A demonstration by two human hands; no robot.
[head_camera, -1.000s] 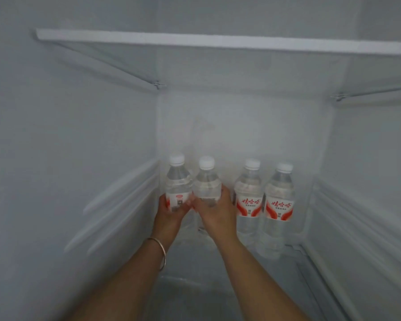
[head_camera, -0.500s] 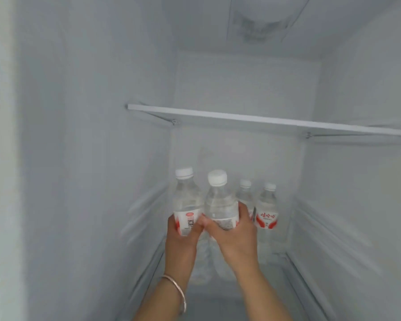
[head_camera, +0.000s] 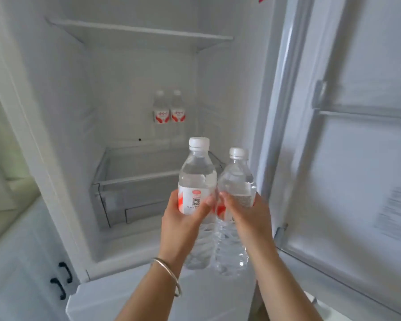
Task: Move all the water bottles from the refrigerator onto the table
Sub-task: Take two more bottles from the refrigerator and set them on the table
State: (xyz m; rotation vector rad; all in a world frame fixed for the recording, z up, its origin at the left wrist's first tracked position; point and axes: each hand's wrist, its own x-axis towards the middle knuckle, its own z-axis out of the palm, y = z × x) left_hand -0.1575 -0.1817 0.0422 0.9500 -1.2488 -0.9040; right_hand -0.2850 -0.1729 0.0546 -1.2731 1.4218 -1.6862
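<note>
Bottles in hand: I have two water bottles clear of the refrigerator (head_camera: 56, 112), one per hand, both upright with caps up, side by side and touching or nearly so at the shoulders.
Left grip: my left hand (head_camera: 183, 218) wraps the label band of the left bottle (head_camera: 198, 181), fingers curled round the front, thumb on the near side.
Right grip: my right hand (head_camera: 248, 216) grasps the right bottle (head_camera: 237, 179) at the same height, fingers across the label.
Long axis: both run vertical, bottoms hanging free below my palms, nothing under them but the refrigerator's lower front edge.
Key relation: the table is not in view, so I cannot tell which way it lies; I judge the carry means turning away from the cabinet, bottles kept upright.
Nearer hand: both sit about level, the right one closer to the open door (head_camera: 357, 158).
Still inside: two more bottles (head_camera: 169, 110) stand together at the back right of the compartment, well apart from my hands.
Surface: a clear drawer (head_camera: 116, 181) sits below that shelf level; an upper shelf (head_camera: 139, 31) spans the top.
Room: a white cupboard (head_camera: 21, 262) with dark handles stands to the left, the door crowds the right, so I'd judge the way out is backward.
Progress: roughly halfway at best, as far as I can see; one more trip for the pair left behind.
</note>
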